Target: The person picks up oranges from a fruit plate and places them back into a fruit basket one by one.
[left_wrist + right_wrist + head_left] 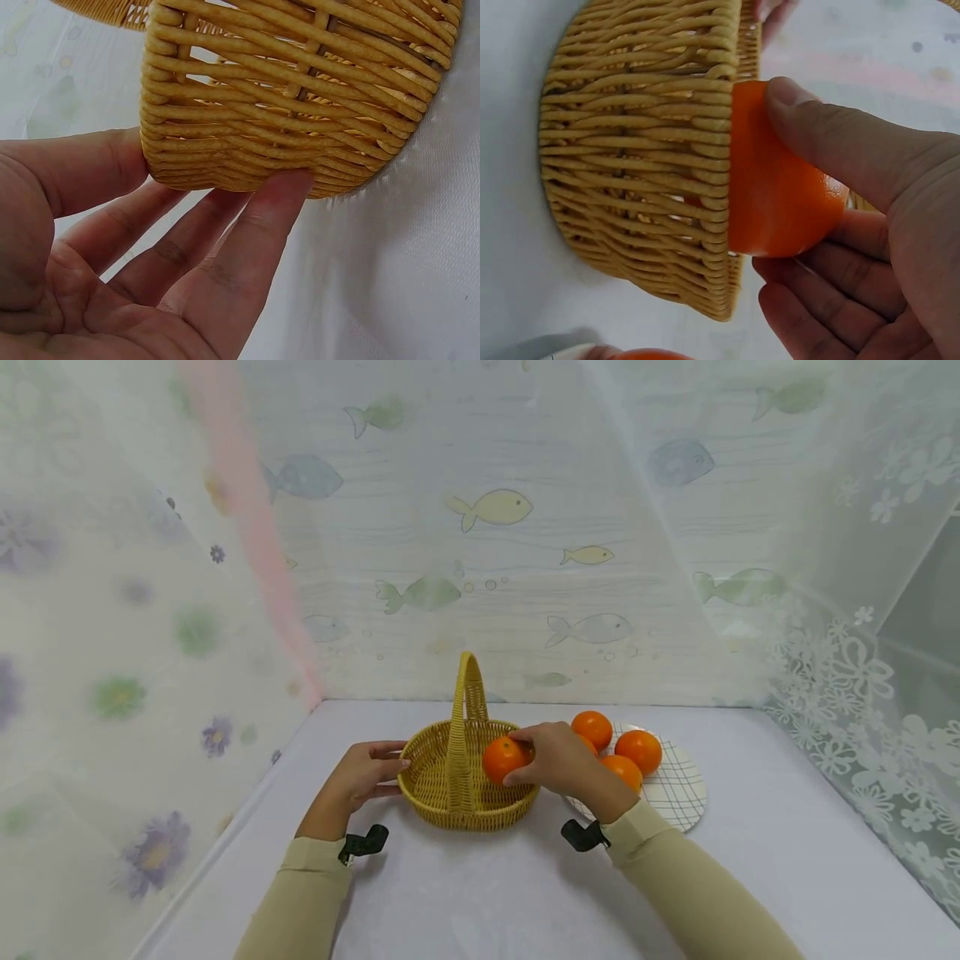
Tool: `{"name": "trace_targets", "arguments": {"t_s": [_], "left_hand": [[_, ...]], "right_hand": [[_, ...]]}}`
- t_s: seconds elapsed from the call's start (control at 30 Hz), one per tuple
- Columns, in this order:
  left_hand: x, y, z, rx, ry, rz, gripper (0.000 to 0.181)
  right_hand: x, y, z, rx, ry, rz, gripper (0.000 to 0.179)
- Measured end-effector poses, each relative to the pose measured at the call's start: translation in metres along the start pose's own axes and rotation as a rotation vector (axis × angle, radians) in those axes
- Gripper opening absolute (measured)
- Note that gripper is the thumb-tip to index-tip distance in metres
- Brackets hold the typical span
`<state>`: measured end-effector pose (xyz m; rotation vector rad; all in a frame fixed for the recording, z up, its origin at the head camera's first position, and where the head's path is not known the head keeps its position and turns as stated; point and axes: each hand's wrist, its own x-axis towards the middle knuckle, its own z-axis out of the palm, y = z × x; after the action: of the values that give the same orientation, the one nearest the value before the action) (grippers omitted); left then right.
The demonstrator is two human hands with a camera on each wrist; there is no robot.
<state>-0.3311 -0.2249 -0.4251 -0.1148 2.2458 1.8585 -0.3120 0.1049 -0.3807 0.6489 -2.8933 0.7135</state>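
Note:
My right hand (558, 760) holds an orange (504, 758) between thumb and fingers, at the right end of a yellow wicker basket (431, 810). In the right wrist view the thumb lies on top of the orange (787, 187), whose far side is hidden behind the basket's rim (718, 150). At the opposite end, my left hand (362, 774) grips the basket, thumb at the rim and fingers against the woven outer wall (292, 112). An arched handle (459, 727) rises over the basket's middle.
Right of the basket, a white plate with dark grid lines (678, 793) bears several more oranges (638, 752), partly behind my right hand. A white cloth (465, 893) covers the table. Sheer curtains (495, 568) printed with fish and flowers hang behind and at the sides.

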Motion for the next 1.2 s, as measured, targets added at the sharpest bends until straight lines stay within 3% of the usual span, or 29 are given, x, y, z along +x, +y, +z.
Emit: {"name": "trace_targets", "arguments": {"t_s": [0.27,0.7,0.97,1.2], "left_hand": [[0.003,-0.004,-0.001,-0.02,0.005,0.01,0.048],[0.004,-0.006,-0.001,-0.021,0.006,0.013,0.049],[0.004,-0.006,-0.001,-0.029,0.003,0.011,0.049],[0.004,-0.005,-0.001,-0.036,-0.002,0.005,0.049]], "right_hand": [[0.011,0.004,0.006,0.031,-0.051,-0.011,0.07],[0.014,0.0,0.018,0.058,-0.113,0.054,0.072],[0.012,-0.001,0.025,0.029,-0.116,-0.039,0.069],[0.013,-0.001,0.028,0.026,-0.107,-0.038,0.07]]}}
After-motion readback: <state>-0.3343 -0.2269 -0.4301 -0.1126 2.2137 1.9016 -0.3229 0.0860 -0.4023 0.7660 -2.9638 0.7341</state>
